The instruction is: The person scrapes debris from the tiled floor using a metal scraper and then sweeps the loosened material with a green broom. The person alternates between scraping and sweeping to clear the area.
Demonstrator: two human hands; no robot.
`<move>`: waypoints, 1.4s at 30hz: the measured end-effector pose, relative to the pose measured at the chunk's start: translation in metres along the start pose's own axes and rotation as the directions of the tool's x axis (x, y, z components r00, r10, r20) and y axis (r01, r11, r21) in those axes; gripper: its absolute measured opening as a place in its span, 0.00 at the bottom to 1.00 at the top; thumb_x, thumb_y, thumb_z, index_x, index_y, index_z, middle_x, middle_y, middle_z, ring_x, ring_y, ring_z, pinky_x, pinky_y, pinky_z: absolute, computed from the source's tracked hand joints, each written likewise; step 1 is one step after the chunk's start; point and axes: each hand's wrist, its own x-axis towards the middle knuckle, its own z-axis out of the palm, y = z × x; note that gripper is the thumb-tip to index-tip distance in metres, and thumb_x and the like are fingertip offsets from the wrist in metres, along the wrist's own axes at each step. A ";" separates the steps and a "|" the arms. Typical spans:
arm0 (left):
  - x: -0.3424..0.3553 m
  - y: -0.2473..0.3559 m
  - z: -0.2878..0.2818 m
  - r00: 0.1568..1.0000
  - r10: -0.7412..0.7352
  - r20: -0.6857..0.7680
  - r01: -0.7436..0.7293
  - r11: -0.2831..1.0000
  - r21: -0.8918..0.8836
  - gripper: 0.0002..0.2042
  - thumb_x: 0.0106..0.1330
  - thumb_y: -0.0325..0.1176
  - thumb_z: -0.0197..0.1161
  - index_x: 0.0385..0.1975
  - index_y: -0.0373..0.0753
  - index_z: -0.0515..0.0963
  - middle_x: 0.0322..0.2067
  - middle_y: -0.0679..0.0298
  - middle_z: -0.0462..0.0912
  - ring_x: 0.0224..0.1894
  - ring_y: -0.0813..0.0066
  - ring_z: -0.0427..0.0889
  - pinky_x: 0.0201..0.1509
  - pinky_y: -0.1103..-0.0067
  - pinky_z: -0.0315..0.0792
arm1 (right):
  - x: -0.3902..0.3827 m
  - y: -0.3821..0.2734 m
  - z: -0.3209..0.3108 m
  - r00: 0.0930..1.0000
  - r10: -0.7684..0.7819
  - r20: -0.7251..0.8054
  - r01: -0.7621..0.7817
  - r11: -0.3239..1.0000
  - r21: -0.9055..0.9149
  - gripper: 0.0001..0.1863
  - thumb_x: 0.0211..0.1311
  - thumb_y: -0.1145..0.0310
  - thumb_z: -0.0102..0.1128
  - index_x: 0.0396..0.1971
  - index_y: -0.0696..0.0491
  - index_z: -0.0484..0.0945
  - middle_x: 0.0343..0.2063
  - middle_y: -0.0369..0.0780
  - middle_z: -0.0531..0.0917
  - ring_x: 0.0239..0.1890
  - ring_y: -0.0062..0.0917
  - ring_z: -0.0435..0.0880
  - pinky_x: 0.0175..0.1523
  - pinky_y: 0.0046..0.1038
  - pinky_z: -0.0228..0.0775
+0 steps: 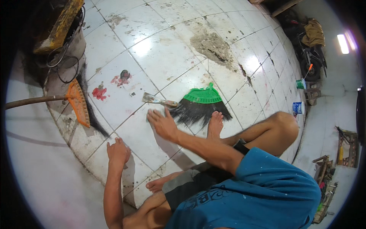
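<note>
My left hand (pixel 119 152) is above the tiles at the left, close to the bristle tips of an orange broom (pixel 79 103). Its fingers are curled, and a small dark end shows below the palm; what it belongs to is hidden. My right hand (pixel 162 123) is held open over the floor, fingers apart, thumb close to a scraper (pixel 158 100). That scraper has a flat, stained metal blade, and its handle end meets the black bristles of a green broom head (pixel 204 94). No stick shows on this broom head. My bare foot (pixel 215 124) rests on its bristles.
White tiles (pixel 164 57) bear red stains (pixel 100 92) and a broken patch (pixel 213 47). A bin-like container (pixel 76 45) with a yellow, worn object (pixel 57 28) stands at upper left. Paint tubs (pixel 297 108) and a motorcycle (pixel 310 61) are at the right.
</note>
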 end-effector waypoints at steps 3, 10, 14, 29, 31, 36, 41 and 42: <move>-0.002 -0.006 -0.006 1.000 0.014 0.024 -0.012 0.997 -0.072 0.34 0.71 0.45 0.63 0.72 0.29 0.70 0.74 0.42 0.73 0.63 0.47 0.86 0.82 0.48 0.58 | 0.067 0.012 -0.049 0.967 0.038 0.250 -0.090 0.976 0.200 0.30 0.67 0.73 0.60 0.71 0.56 0.76 0.57 0.48 0.89 0.55 0.41 0.90 0.71 0.53 0.72; -0.014 -0.012 -0.009 0.998 0.032 -0.045 -0.038 0.988 -0.147 0.34 0.76 0.45 0.60 0.77 0.32 0.67 0.72 0.43 0.76 0.64 0.49 0.85 0.79 0.48 0.63 | 0.069 0.049 -0.146 0.874 -0.136 0.466 -0.484 -0.189 0.854 0.19 0.80 0.75 0.56 0.65 0.64 0.79 0.56 0.46 0.88 0.56 0.33 0.90 0.65 0.39 0.84; -0.019 0.021 -0.049 0.996 0.087 -0.004 -0.071 0.782 -0.620 0.32 0.78 0.44 0.64 0.76 0.33 0.70 0.69 0.47 0.80 0.55 0.59 0.89 0.67 0.60 0.77 | 0.074 0.068 -0.148 0.871 -0.173 0.460 -0.449 0.101 0.888 0.19 0.80 0.76 0.56 0.65 0.65 0.79 0.58 0.49 0.87 0.59 0.35 0.88 0.67 0.40 0.83; -0.098 0.100 -0.045 0.879 -0.343 -0.331 -0.265 0.226 -0.937 0.13 0.78 0.38 0.70 0.44 0.32 0.87 0.36 0.67 0.89 0.40 0.83 0.81 0.49 0.80 0.75 | 0.067 0.184 -0.171 0.797 -0.545 0.258 0.517 0.838 0.174 0.31 0.76 0.66 0.66 0.76 0.46 0.72 0.69 0.51 0.80 0.64 0.47 0.85 0.70 0.45 0.79; -0.123 0.080 -0.021 0.863 -0.454 -0.223 -0.138 0.213 -0.967 0.13 0.78 0.38 0.70 0.45 0.32 0.87 0.37 0.67 0.89 0.41 0.83 0.82 0.50 0.81 0.76 | 0.070 0.244 -0.160 0.835 -0.456 0.308 0.483 0.876 -0.013 0.36 0.73 0.68 0.69 0.79 0.43 0.68 0.74 0.49 0.74 0.72 0.50 0.77 0.77 0.47 0.72; -0.178 0.066 0.016 0.735 -0.675 -0.065 0.010 0.105 -0.994 0.12 0.79 0.37 0.69 0.47 0.33 0.87 0.39 0.66 0.90 0.42 0.80 0.84 0.52 0.79 0.77 | 0.002 0.330 -0.106 0.892 -0.231 0.389 0.247 0.969 0.008 0.48 0.61 0.76 0.73 0.81 0.40 0.63 0.79 0.48 0.65 0.82 0.48 0.61 0.80 0.47 0.67; -0.192 0.061 0.015 0.667 -0.745 -0.022 0.097 0.116 -0.988 0.13 0.79 0.39 0.68 0.46 0.34 0.87 0.38 0.66 0.90 0.41 0.79 0.85 0.51 0.77 0.77 | -0.006 0.350 -0.108 0.865 -0.094 0.493 -0.028 0.972 0.234 0.32 0.59 0.75 0.75 0.65 0.50 0.78 0.55 0.49 0.84 0.61 0.46 0.83 0.65 0.42 0.76; -0.188 0.059 0.017 0.674 -0.737 -0.041 0.075 0.124 -0.989 0.13 0.79 0.39 0.68 0.46 0.34 0.87 0.38 0.66 0.89 0.40 0.79 0.84 0.51 0.77 0.77 | -0.007 0.354 -0.106 0.886 -0.117 0.448 0.021 0.976 0.215 0.31 0.59 0.75 0.75 0.63 0.51 0.78 0.53 0.49 0.84 0.60 0.45 0.83 0.64 0.42 0.76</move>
